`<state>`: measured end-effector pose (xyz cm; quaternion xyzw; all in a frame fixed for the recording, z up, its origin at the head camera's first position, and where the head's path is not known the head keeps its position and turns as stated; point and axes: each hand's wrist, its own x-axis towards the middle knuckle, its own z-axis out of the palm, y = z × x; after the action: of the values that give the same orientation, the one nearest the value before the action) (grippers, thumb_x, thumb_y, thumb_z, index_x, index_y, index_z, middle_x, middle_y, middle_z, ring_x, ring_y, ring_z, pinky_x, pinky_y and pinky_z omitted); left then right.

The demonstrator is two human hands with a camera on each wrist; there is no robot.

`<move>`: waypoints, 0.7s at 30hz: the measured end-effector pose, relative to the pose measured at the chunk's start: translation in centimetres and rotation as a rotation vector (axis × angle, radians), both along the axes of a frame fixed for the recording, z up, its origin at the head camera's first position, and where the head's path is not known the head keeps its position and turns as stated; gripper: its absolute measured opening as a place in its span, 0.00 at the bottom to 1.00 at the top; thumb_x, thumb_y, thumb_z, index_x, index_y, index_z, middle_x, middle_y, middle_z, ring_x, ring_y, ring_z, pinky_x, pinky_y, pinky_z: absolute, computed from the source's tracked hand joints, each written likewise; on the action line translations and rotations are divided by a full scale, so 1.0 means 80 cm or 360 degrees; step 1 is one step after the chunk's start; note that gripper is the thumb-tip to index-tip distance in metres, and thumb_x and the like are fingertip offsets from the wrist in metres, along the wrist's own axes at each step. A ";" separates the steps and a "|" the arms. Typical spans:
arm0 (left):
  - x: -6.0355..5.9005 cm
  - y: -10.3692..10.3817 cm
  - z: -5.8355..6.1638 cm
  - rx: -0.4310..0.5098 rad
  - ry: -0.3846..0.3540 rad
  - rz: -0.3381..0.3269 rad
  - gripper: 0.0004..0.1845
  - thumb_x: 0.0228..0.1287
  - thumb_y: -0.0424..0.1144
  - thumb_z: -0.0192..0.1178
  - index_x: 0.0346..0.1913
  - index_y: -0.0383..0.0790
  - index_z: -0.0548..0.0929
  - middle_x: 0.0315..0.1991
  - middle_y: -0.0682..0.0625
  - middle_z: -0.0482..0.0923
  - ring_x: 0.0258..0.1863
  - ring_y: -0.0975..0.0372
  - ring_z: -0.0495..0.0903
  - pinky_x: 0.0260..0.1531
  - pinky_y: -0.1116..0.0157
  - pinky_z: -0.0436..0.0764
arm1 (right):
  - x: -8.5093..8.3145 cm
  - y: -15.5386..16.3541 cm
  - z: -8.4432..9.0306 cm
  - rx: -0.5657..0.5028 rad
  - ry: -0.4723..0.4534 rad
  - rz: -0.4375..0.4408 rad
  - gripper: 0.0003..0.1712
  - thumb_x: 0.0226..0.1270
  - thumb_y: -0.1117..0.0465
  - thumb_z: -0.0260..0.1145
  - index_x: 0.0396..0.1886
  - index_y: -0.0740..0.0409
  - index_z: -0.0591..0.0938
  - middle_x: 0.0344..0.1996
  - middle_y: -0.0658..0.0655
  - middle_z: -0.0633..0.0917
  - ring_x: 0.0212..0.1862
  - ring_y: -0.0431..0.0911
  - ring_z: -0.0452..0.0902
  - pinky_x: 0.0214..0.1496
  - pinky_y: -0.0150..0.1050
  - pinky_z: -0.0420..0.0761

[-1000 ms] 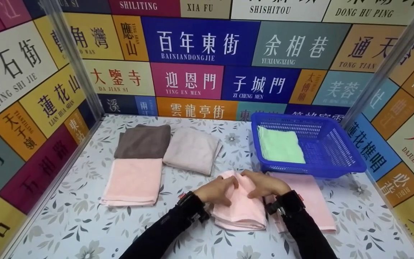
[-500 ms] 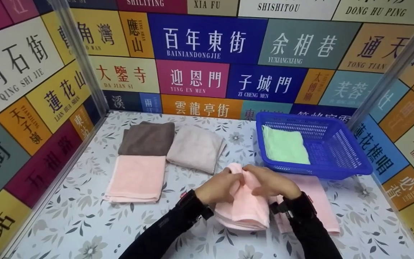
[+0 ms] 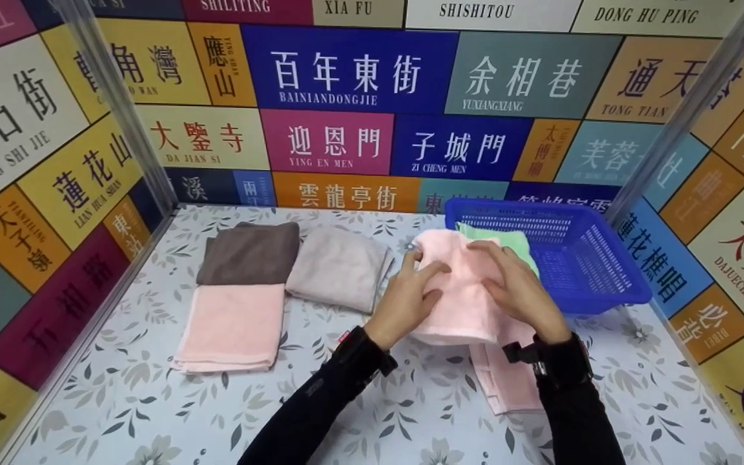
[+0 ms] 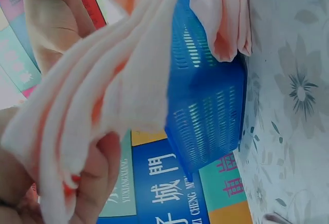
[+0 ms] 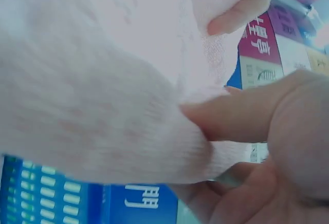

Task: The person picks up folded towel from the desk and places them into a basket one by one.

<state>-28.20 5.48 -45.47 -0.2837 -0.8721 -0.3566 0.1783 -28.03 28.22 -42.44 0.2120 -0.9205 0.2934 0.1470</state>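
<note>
While three folded towels, a brown (image 3: 249, 253), a grey (image 3: 338, 267) and a pink one (image 3: 230, 328), sit flat on the floral tabletop (image 3: 152, 413), the left hand (image 3: 404, 303) and right hand (image 3: 519, 290) each grip a side of the folded pink terry towel (image 3: 459, 284). Holding it from both sides probably keeps the layers stacked as it hangs in the air just beside the blue plastic mesh basket (image 3: 578, 258), where a green cloth (image 3: 514, 240) lies.

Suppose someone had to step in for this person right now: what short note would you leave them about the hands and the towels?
Left hand and right hand both grip the folded pink towel, held up off the table at the near left rim of the blue basket.
Done: a green towel already lies in the basket.
Left: the held towel is not yet in. Another pink towel lies under the hands; a pink towel, a brown towel and a grey towel wait folded on the left.
</note>
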 end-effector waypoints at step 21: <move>-0.025 0.037 -0.010 0.0134 -0.0157 0.0048 0.24 0.72 0.30 0.60 0.69 0.43 0.78 0.69 0.36 0.64 0.35 0.51 0.86 0.33 0.65 0.86 | -0.037 0.029 -0.016 -0.0332 0.0288 -0.0270 0.15 0.63 0.78 0.67 0.44 0.62 0.92 0.41 0.64 0.88 0.35 0.49 0.73 0.37 0.29 0.67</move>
<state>-30.22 8.44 -46.27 -0.2448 -0.8682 -0.4038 0.1523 -31.00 30.54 -43.70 0.1427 -0.8827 0.3536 0.2748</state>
